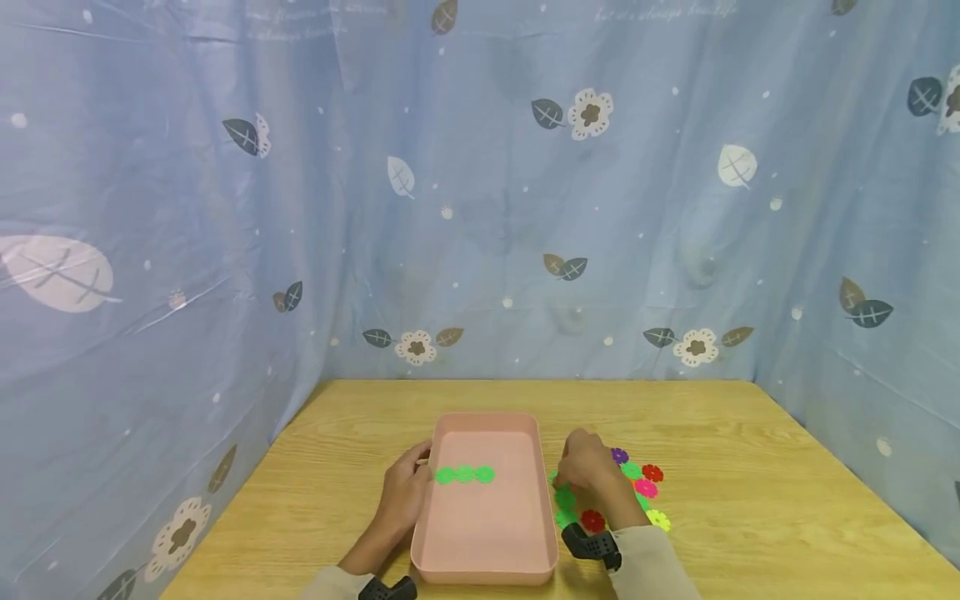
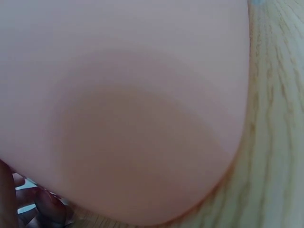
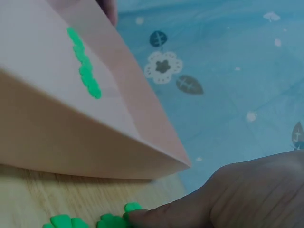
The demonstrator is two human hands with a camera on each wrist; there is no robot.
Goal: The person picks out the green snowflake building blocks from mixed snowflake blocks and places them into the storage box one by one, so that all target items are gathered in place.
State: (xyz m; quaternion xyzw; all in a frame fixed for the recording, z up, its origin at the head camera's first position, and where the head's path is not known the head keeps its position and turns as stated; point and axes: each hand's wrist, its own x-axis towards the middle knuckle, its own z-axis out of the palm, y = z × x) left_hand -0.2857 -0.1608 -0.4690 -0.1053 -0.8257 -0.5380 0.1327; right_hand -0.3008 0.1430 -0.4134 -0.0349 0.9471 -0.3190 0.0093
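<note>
A pink tray (image 1: 483, 533) stands on the table with a row of three green flower-shaped plastic discs (image 1: 465, 474) lying in it near its left wall. My left hand (image 1: 405, 492) holds the tray at its left side, its fingers bent at the wall. To the right of the tray my right hand (image 1: 588, 462) reaches down with curled fingers among loose discs. In the right wrist view the thumb of this hand pinches a green flower-shaped disc (image 3: 133, 207); its other fingers are out of sight there. Another green disc (image 3: 64, 222) lies beside it.
Around the right hand lie several loose discs, among them a purple disc (image 1: 619, 456), a red disc (image 1: 652, 473), a pink disc (image 1: 646, 488) and a yellow disc (image 1: 659, 520). A blue patterned curtain (image 1: 510, 208) encloses the wooden table (image 1: 765, 500) at the back and sides.
</note>
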